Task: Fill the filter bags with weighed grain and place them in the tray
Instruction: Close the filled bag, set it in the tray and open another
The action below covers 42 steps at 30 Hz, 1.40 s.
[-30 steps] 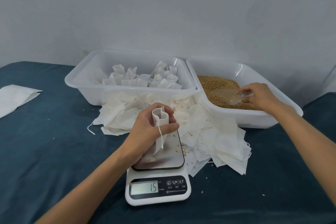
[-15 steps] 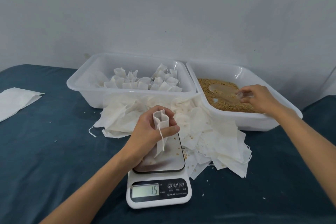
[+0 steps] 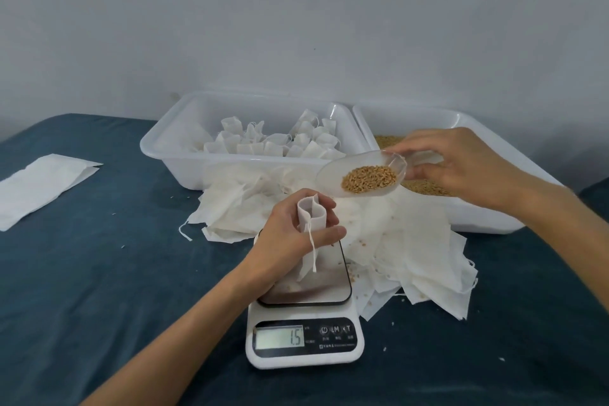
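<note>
1. Left hand (image 3: 290,234): fingers and thumb curled round a white filter bag (image 3: 311,224), held upright with its mouth open; drawstring hangs down over the thumb.
2. Bag's lower end hangs over the steel plate of the scale (image 3: 304,306), directly under the left hand. Display reads 1.5.
3. Right hand (image 3: 461,168): pinches the handle of a clear plastic scoop (image 3: 361,175) between thumb and fingers. Scoop carries grain (image 3: 369,179); it sits above and just right of the bag's mouth, not touching it.
4. Under the right hand: tub of grain (image 3: 478,208).
5. Beyond the left hand: tray (image 3: 197,165) holding filled bags (image 3: 280,142).
6. Between the hands, on the blue desk (image 3: 99,273): loose pile of empty bags (image 3: 412,241), scattered grains on it.
</note>
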Tool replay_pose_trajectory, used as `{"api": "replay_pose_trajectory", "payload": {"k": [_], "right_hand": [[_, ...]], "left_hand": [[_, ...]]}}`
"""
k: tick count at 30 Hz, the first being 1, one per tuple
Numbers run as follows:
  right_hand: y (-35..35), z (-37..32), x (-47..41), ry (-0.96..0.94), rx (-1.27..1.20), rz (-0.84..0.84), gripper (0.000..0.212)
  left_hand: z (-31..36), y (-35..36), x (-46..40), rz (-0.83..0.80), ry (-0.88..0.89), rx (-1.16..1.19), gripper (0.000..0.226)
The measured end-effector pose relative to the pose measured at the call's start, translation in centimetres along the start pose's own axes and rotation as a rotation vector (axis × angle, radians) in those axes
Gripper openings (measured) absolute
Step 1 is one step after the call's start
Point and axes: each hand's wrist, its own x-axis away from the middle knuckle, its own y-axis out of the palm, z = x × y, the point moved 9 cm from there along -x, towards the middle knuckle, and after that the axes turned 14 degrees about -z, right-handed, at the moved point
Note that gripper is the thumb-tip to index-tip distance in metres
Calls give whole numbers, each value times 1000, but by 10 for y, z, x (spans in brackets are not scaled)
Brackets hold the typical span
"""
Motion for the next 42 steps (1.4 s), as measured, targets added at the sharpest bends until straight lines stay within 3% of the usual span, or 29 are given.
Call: {"api": "replay_pose_trajectory", "payload": {"k": [5,13,18,42], "right_hand": [[-5,-18,-1,-74,151,15,43],[-6,-32,-4,-165,494,61,48],[-8,-41,0,-199,610,121,50],[-1,-38,0,-201,670,120,54]], "left_hand": [[0,-1,0,12,-1,-13,28],[-6,0,0,13,-40,-29,46],[-5,4,-1,-23,-36,-19,43],[-11,5,0,-37,-72,42,39]]}}
